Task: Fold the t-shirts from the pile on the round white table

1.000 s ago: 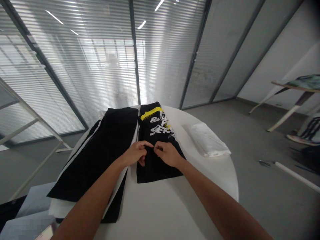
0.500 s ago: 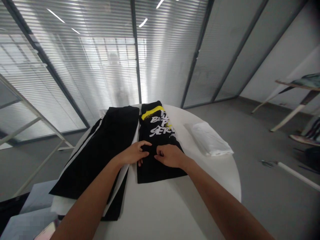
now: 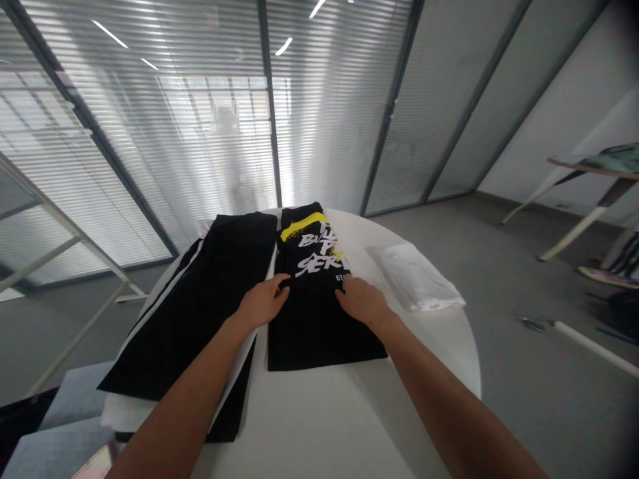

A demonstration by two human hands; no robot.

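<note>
A black folded T-shirt (image 3: 319, 332) with white lettering and a yellow stripe lies lengthwise on the white round table (image 3: 299, 426). At its left edge, about halfway along, my left hand (image 3: 262, 303) pinches the cloth between thumb and fingers. Across from it, my right hand (image 3: 364, 301) grips the right edge, its fingertips curled at the fabric just below the lettering. The shirt's near end lies flat and its hem is straight. Close to my left hand is a stack of black and white garments (image 3: 200, 299), partly covered by my left forearm.
A white folded item (image 3: 419, 276) lies on the table's right side. Grey-blue cushions (image 3: 64, 426) and a phone (image 3: 94, 462) are at lower left. A white metal frame (image 3: 74, 233) stands left, and blinds-covered glass panels (image 3: 324, 120) rise behind the table.
My hands have moved apart, from the middle of the shirt out to its two side edges. The near part of the shirt is spread wider, and more lettering shows.
</note>
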